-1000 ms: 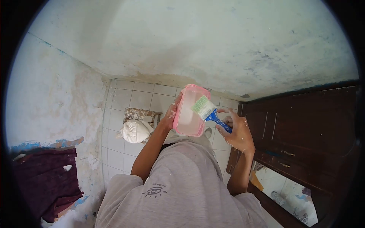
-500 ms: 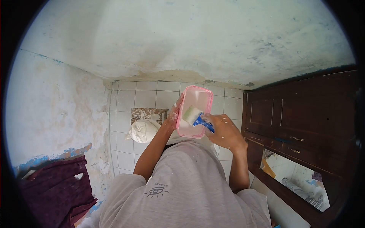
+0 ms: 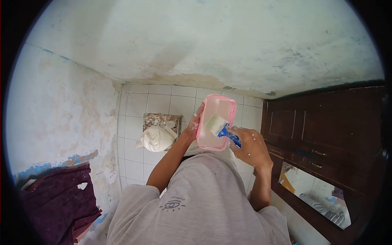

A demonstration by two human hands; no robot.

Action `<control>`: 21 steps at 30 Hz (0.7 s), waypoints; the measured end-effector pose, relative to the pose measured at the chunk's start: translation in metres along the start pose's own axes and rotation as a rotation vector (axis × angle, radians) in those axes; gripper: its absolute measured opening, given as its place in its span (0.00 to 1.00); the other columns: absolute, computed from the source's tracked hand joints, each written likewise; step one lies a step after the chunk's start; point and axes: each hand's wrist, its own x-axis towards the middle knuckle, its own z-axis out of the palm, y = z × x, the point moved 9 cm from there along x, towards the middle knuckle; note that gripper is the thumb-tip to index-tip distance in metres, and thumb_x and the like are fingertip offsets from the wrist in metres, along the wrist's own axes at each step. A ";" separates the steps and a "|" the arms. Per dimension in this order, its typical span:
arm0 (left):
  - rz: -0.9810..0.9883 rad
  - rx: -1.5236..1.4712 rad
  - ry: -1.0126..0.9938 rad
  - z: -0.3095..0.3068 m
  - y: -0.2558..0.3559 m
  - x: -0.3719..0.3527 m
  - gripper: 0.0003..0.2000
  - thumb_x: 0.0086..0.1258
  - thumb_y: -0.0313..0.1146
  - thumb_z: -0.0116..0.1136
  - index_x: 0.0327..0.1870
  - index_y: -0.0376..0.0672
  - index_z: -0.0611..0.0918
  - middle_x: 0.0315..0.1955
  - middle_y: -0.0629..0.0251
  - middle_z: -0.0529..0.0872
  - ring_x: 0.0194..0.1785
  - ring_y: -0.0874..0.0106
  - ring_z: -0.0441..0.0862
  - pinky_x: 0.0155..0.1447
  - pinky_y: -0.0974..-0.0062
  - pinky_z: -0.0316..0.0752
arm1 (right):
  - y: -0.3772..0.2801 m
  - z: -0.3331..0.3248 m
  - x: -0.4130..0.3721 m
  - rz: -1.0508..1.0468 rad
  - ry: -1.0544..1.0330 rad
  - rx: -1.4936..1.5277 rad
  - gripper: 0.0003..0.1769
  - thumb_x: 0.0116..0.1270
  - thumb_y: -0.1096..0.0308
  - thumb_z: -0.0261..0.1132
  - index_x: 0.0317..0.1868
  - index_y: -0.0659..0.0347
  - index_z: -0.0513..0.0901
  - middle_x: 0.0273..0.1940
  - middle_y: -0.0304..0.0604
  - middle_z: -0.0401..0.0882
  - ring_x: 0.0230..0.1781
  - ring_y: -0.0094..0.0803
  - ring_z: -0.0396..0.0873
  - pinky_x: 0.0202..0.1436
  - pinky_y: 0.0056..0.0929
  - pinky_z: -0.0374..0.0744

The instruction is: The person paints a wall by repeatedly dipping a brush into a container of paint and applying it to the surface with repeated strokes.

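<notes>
- Your left hand (image 3: 194, 124) holds the pink container (image 3: 233, 118), fingers partly hidden.
- Your right hand (image 3: 249, 148) grips the blue-handled brush (image 3: 223, 130); whether its bristles touch is unclear.

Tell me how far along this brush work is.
Pale coating already covers much of the wall ahead, though its age is unclear. The left hand holds the pink tub; the right hand holds the blue-handled brush, bristles over the tub's opening. Probably left: the brownish patch low on that wall and the stained left wall.
</notes>
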 end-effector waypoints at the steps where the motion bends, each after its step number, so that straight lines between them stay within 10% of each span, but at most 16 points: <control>1: -0.058 -0.045 0.010 -0.006 -0.003 0.005 0.34 0.78 0.65 0.50 0.72 0.46 0.76 0.60 0.60 0.85 0.59 0.67 0.85 0.64 0.62 0.83 | -0.003 -0.005 0.000 -0.012 0.028 0.011 0.24 0.58 0.69 0.73 0.57 0.61 0.86 0.53 0.55 0.87 0.54 0.53 0.85 0.62 0.45 0.80; 21: 0.029 -0.084 -0.043 -0.004 0.024 -0.002 0.34 0.79 0.65 0.48 0.73 0.45 0.75 0.61 0.59 0.84 0.59 0.65 0.85 0.65 0.59 0.83 | -0.013 -0.005 0.004 -0.040 0.134 0.036 0.13 0.67 0.70 0.68 0.50 0.66 0.85 0.30 0.58 0.85 0.30 0.53 0.85 0.44 0.43 0.81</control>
